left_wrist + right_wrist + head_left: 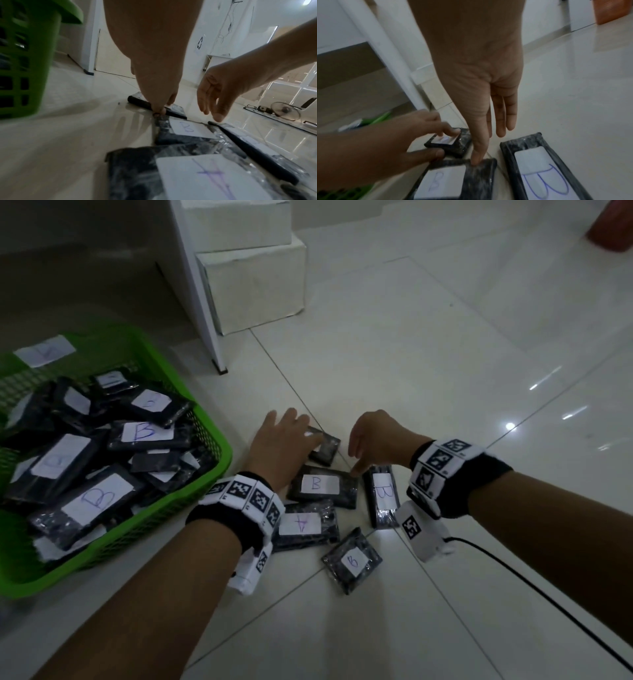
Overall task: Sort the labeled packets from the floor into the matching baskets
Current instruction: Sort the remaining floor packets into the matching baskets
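Note:
Several black wrapped packets with white labels lie on the tiled floor. My left hand pinches the farthest packet, fingers on its label and thumb against its near edge. My right hand hangs with straight fingers, and its index fingertip touches the corner of a "B" packet. Another "B" packet lies to the right of that one. An "A" packet and a small "B" packet lie nearer me. The green basket at left holds several "B" packets.
White boxes and a white panel stand beyond the basket. A black cable runs from my right wrist across the floor. An orange-red object sits at the far right. A floor fan lies farther off.

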